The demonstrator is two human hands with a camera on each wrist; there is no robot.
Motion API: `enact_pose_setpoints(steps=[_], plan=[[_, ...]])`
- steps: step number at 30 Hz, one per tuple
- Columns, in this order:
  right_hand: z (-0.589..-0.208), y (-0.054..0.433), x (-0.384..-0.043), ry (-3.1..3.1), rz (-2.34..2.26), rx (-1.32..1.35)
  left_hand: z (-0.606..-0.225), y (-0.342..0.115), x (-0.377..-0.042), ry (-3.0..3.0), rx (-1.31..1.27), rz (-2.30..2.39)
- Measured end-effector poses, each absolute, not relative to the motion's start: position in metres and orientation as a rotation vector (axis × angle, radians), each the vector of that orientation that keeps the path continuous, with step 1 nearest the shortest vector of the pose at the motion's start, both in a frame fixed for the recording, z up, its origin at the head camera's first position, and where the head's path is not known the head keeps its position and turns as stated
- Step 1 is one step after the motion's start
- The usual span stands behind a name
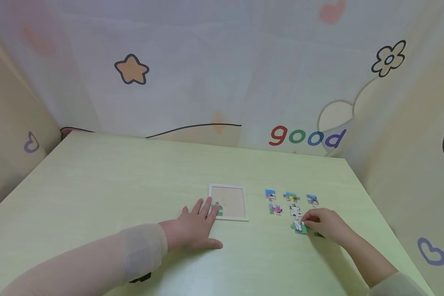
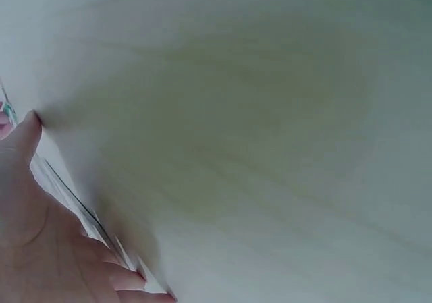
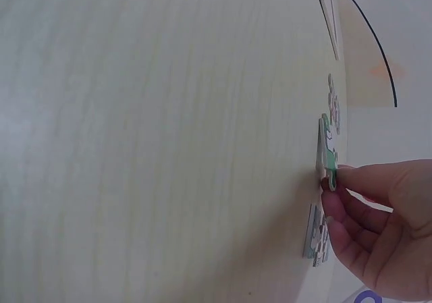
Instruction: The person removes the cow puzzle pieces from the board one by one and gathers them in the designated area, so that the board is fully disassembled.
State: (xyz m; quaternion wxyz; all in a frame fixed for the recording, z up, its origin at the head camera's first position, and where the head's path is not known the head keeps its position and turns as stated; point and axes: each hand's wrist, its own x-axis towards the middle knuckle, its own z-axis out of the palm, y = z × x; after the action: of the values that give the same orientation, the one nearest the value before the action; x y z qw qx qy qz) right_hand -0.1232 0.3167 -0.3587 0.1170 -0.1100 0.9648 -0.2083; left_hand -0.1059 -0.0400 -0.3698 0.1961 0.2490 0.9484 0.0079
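Here, my right hand (image 1: 327,225) pinches the edge of a green-and-white piece (image 1: 299,227) near the right edge of the counter (image 1: 96,185); in the right wrist view the piece (image 3: 327,151) stands tilted up off the surface, thumb and fingertips closed on its lower edge, so my grip is narrow and shallow. My left hand (image 1: 196,222) lies flat, fingers straight, its tips resting on the lower left corner of the frame (image 1: 228,201), where one green piece (image 1: 218,209) already sits. Five loose pieces lie in rows just beyond my right hand, toward the back edge: three blue ones (image 1: 291,196), a pink one (image 1: 276,209) and a white one (image 1: 295,211).

Risks, as I judge them: the pinch holds only an edge, so the piece may slip or flip face down. My knuckles sit close to the white piece and to another piece half hidden under my hand (image 1: 319,234), and could nudge either out of line. If my left fingers ease, the frame could slide on the smooth counter and unseat the green piece.
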Motion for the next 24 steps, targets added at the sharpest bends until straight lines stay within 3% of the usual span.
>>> enact_pose_setpoints(steps=[7, 17, 24], plan=[[-0.353, 0.296, -0.125, 2.870, -0.618, -0.362, -0.371, -0.051, -0.108, 2.606, 0.813, 0.044], [-0.362, 0.178, -0.152, 2.686, -0.766, -0.624, -0.368, -0.056, -0.111, 2.586, 0.857, -0.054], [-0.375, 0.139, -0.159, 2.650, -0.752, -0.646, -0.367, -0.055, -0.110, 2.582, 0.864, -0.084]])
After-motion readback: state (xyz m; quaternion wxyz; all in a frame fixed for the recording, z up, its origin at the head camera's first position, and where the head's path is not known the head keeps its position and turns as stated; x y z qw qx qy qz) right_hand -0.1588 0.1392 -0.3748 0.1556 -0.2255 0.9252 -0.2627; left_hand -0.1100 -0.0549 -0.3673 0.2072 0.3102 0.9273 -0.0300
